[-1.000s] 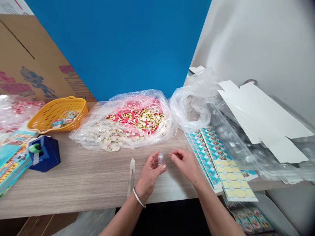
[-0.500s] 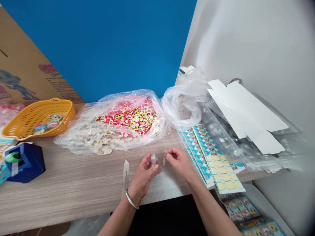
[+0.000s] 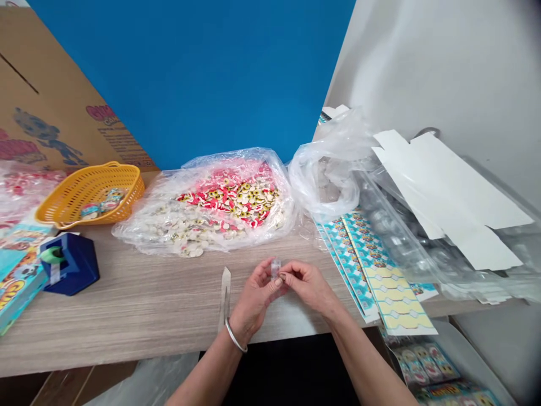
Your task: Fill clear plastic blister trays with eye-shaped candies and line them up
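My left hand (image 3: 257,296) and my right hand (image 3: 307,283) meet over the front of the wooden table (image 3: 139,304). Both pinch a small clear plastic piece (image 3: 276,268) between their fingertips. A silver bangle circles my left wrist. Behind the hands lies an open clear bag of small red, yellow and white pieces (image 3: 215,206). A thin pointed clear strip (image 3: 225,293) rests on the table just left of my left hand.
A yellow basket (image 3: 91,192) with a few small items and a blue tape dispenser (image 3: 70,262) sit at left. Printed sticker sheets (image 3: 376,265), clear bags (image 3: 333,169) and flat white card blanks (image 3: 448,192) fill the right. A cardboard box (image 3: 51,113) leans at back left.
My hands, a little apart before, each with a small clear piece, have come together and their fingertips now touch on the clear piece. The camera view has shifted slightly.
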A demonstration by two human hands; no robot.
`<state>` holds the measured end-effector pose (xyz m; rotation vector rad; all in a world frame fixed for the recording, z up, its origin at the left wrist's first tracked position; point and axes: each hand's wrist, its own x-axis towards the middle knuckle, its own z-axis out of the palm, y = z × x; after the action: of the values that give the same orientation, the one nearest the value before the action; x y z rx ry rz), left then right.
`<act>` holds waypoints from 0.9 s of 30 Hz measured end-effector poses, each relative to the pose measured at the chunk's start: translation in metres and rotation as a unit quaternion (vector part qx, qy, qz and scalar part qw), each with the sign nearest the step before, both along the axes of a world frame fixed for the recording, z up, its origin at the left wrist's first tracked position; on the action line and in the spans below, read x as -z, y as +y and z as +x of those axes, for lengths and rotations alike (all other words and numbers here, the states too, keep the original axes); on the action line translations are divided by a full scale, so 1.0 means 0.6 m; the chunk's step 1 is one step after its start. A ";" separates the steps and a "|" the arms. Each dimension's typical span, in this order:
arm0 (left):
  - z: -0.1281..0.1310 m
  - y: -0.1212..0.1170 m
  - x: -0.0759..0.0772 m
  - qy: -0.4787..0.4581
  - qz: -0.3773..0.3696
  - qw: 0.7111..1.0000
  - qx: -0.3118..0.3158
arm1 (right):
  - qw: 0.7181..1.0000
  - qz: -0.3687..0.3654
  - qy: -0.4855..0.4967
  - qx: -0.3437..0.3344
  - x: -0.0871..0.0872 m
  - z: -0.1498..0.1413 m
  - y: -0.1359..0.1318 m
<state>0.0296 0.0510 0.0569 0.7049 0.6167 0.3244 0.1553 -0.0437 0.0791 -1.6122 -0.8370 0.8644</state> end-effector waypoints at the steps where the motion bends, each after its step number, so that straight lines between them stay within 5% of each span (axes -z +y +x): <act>1: 0.000 0.001 0.000 -0.004 -0.013 1.000 -0.003 | 1.000 -0.003 0.010 0.004 0.001 0.003 -0.002; 12: 0.001 0.002 -0.009 -0.005 0.017 1.000 -0.002 | 0.999 0.006 0.043 -0.009 -0.022 0.018 0.003; 27: -0.002 0.004 -0.006 -0.014 -0.016 1.000 -0.011 | 1.000 -0.008 0.021 0.021 -0.018 0.017 -0.002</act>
<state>0.0284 0.0533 0.0605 0.6633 0.6024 0.3434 0.1655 -0.0450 0.0900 -1.6144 -0.7666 0.8751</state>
